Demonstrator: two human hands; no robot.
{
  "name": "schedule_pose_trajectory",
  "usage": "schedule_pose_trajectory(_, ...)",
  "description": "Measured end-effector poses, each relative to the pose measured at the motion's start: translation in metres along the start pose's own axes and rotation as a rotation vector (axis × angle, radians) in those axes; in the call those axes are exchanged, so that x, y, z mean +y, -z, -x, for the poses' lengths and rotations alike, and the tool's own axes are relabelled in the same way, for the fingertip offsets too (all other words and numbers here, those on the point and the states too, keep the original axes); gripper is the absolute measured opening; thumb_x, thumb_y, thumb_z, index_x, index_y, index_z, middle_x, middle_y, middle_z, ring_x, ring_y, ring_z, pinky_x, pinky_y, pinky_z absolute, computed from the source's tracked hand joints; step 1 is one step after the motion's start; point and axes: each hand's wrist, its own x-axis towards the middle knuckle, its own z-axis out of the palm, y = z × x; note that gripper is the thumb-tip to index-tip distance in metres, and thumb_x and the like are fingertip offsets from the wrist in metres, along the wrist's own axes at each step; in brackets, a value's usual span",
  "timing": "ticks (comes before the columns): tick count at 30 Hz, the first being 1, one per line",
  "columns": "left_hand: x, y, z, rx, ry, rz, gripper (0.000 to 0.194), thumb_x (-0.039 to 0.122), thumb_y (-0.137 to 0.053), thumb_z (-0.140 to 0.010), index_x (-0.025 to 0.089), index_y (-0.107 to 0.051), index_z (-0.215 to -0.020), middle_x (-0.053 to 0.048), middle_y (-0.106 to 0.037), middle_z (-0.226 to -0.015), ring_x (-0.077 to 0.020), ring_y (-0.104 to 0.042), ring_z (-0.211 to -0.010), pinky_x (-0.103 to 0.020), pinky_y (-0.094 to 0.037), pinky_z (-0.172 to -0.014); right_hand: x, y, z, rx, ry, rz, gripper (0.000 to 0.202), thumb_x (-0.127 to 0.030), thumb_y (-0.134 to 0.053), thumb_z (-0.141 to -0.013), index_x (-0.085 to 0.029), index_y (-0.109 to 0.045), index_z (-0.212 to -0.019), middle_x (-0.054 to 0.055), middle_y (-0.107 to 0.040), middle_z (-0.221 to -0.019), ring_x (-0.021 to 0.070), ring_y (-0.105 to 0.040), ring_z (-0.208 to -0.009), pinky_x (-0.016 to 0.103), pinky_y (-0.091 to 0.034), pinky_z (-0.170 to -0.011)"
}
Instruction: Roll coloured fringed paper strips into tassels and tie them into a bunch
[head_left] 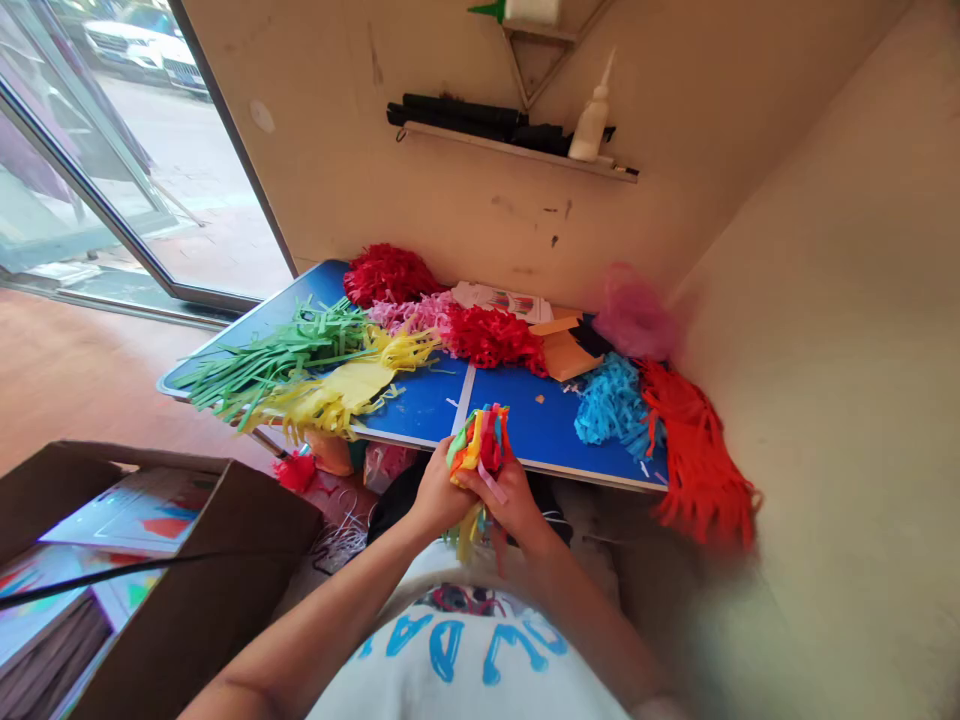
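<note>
Close to the front edge of the blue table (420,405), both my hands grip one bundle of multicoloured paper strips (487,440). Red, yellow, orange, green and pink ends stick out above the fingers, and more strips hang down below. My left hand (437,490) is closed round the bundle's left side. From the right, my right hand (514,492) closes on it, a pink strip lying across its fingers. Yellow fringed paper (349,390) and green fringed strips (292,350) lie on the table to the left. To the right are blue fringe (611,400) and orange-red fringe (694,450) draping over the edge.
Red fringe piles (495,338) and pink fringe (409,312) lie along the table's back. A brown envelope (570,350) sits near them. An open cardboard box (247,540) stands on the floor at left. A wall shelf (517,150) holds a white squeeze bottle (591,125).
</note>
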Motion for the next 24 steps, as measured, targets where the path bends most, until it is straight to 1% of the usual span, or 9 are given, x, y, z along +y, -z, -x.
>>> schedule_pose_trajectory(2, 0.003, 0.002, 0.001, -0.05, 0.004, 0.05, 0.042, 0.021, -0.069, -0.063, 0.017, -0.068, -0.105, -0.012, -0.065, -0.121, -0.0346, -0.052, -0.123, -0.05, -0.038, -0.109, 0.001, 0.0, -0.003, 0.093, -0.005, -0.018, 0.039, -0.041, -0.079, -0.07, -0.018, -0.068, -0.101, 0.007, -0.074, -0.101, 0.0255, -0.069, -0.094, 0.038, -0.053, -0.09)
schedule_pose_trajectory(5, 0.003, 0.012, 0.004, -0.296, 0.214, 0.464, 0.072, 0.036, -0.075, -0.065, 0.018, -0.055, -0.132, -0.014, -0.063, -0.125, -0.0366, -0.059, -0.116, -0.051, -0.047, -0.099, 0.001, 0.005, -0.006, 0.235, -0.067, -0.137, 0.042, -0.04, -0.079, -0.068, -0.017, -0.068, -0.101, 0.007, -0.075, -0.096, 0.0252, -0.07, -0.086, 0.037, -0.056, -0.081)
schedule_pose_trajectory(6, 0.003, 0.016, 0.006, -0.343, 0.282, 0.605, 0.08, 0.043, -0.075, -0.067, 0.019, -0.049, -0.138, -0.014, -0.063, -0.127, -0.0368, -0.06, -0.115, -0.05, -0.049, -0.096, 0.0, 0.007, -0.006, 0.259, -0.088, -0.184, 0.043, -0.039, -0.08, -0.066, -0.017, -0.068, -0.101, 0.007, -0.075, -0.095, 0.025, -0.07, -0.084, 0.037, -0.056, -0.079)
schedule_pose_trajectory(8, 0.002, 0.021, 0.007, -0.285, 0.329, 0.769, 0.089, 0.053, -0.075, -0.068, 0.021, -0.042, -0.144, -0.015, -0.058, -0.134, -0.0369, -0.054, -0.124, -0.048, -0.047, -0.1, -0.002, 0.01, -0.006, 0.272, -0.13, -0.273, 0.044, -0.037, -0.082, -0.062, -0.018, -0.068, -0.099, 0.005, -0.075, -0.093, 0.0246, -0.071, -0.08, 0.036, -0.057, -0.075)
schedule_pose_trajectory(10, 0.003, 0.019, 0.008, -0.159, 0.285, 0.802, 0.096, 0.057, -0.08, -0.062, 0.022, -0.042, -0.144, -0.014, -0.053, -0.142, -0.036, -0.044, -0.135, -0.045, -0.04, -0.109, -0.003, 0.008, -0.005, 0.242, -0.153, -0.317, 0.042, -0.034, -0.082, -0.061, -0.018, -0.069, -0.097, 0.005, -0.075, -0.09, 0.0245, -0.071, -0.077, 0.036, -0.057, -0.073)
schedule_pose_trajectory(11, 0.004, 0.015, 0.008, -0.132, 0.264, 0.815, 0.1, 0.056, -0.082, -0.059, 0.022, -0.043, -0.144, -0.014, -0.051, -0.144, -0.0361, -0.041, -0.137, -0.044, -0.038, -0.11, -0.004, 0.006, -0.004, 0.23, -0.152, -0.316, 0.041, -0.033, -0.083, -0.061, -0.018, -0.069, -0.097, 0.005, -0.075, -0.088, 0.0243, -0.071, -0.076, 0.035, -0.057, -0.071)
schedule_pose_trajectory(16, 0.005, -0.007, 0.015, -0.17, 0.272, 0.963, 0.106, 0.056, -0.085, -0.053, 0.023, -0.043, -0.144, -0.016, -0.054, -0.14, -0.0401, -0.053, -0.125, -0.05, -0.047, -0.1, -0.003, -0.003, 0.0, 0.253, -0.067, -0.241, 0.041, -0.037, -0.08, -0.067, -0.016, -0.068, -0.101, 0.006, -0.074, -0.086, 0.0232, -0.07, -0.077, 0.034, -0.056, -0.073)
schedule_pose_trajectory(19, 0.001, -0.009, 0.021, -0.197, 0.283, 0.939, 0.105, 0.053, -0.088, -0.051, 0.022, -0.045, -0.141, -0.016, -0.059, -0.133, -0.0395, -0.059, -0.116, -0.048, -0.051, -0.094, 0.002, -0.004, 0.003, 0.271, -0.087, -0.209, 0.041, -0.039, -0.081, -0.067, -0.016, -0.068, -0.098, 0.006, -0.074, -0.085, 0.023, -0.069, -0.075, 0.034, -0.056, -0.071)
schedule_pose_trajectory(24, -0.003, -0.008, 0.026, -0.211, 0.397, 0.833, 0.093, 0.033, -0.093, -0.047, 0.017, -0.055, -0.131, -0.013, -0.07, -0.111, -0.0334, -0.066, -0.102, -0.042, -0.054, -0.087, 0.008, -0.012, 0.003, 0.229, -0.087, -0.205, 0.036, -0.04, -0.08, -0.069, -0.018, -0.07, -0.095, 0.005, -0.074, -0.09, 0.0238, -0.069, -0.081, 0.035, -0.057, -0.075)
